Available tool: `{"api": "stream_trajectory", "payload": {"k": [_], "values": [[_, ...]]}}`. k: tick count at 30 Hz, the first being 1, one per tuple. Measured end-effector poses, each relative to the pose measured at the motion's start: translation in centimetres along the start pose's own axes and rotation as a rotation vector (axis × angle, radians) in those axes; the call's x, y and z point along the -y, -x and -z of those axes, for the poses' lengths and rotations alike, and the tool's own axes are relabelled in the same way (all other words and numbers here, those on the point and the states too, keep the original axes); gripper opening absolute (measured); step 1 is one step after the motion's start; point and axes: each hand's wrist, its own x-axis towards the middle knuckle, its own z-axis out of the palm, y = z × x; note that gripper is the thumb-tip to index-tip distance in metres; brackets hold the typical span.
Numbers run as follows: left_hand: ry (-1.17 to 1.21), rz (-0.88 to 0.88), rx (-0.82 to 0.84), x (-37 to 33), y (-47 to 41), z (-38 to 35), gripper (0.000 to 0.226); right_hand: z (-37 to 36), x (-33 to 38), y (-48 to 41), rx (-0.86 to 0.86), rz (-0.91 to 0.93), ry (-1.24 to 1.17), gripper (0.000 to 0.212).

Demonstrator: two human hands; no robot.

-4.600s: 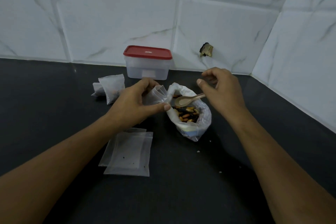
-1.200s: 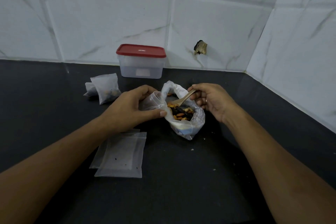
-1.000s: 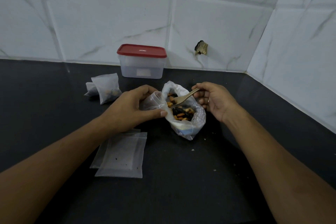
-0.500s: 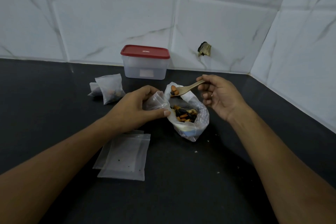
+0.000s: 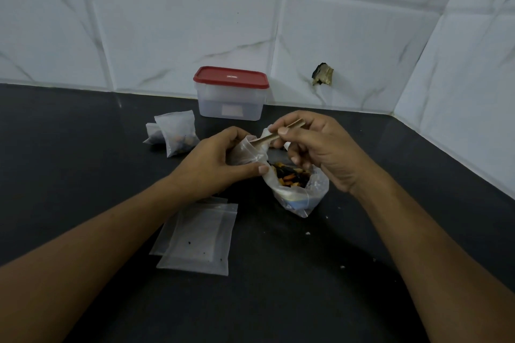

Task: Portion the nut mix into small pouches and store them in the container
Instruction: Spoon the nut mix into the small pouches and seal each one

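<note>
Left hand (image 5: 214, 164) grip curled round small pouch (image 5: 245, 152). Right hand (image 5: 320, 147) grip pinches wooden spoon (image 5: 278, 133), bowl apparently inside pouch mouth, just beside nut-mix bag (image 5: 295, 184).

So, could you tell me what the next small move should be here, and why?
Probably tip the spoon to empty it into the small pouch: the right hand has the spoon's front end at the pouch mouth, which the left hand grips and holds open.
</note>
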Motion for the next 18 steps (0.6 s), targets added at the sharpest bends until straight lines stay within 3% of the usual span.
{"api": "stream_trajectory", "payload": {"k": [4,11,18], "values": [[0.002,0.008,-0.004,0.1,-0.1,0.0,0.066,0.3,-0.1,-0.1,-0.017,0.007,-0.009,0.014],[0.031,0.035,0.012,0.2,-0.1,0.0,0.071,1.6,-0.2,-0.4,-0.23,-0.012,-0.183,0.014],[-0.003,0.041,0.023,0.1,-0.1,0.0,0.073,2.9,0.0,-0.3,-0.367,-0.003,-0.115,0.02]]}}
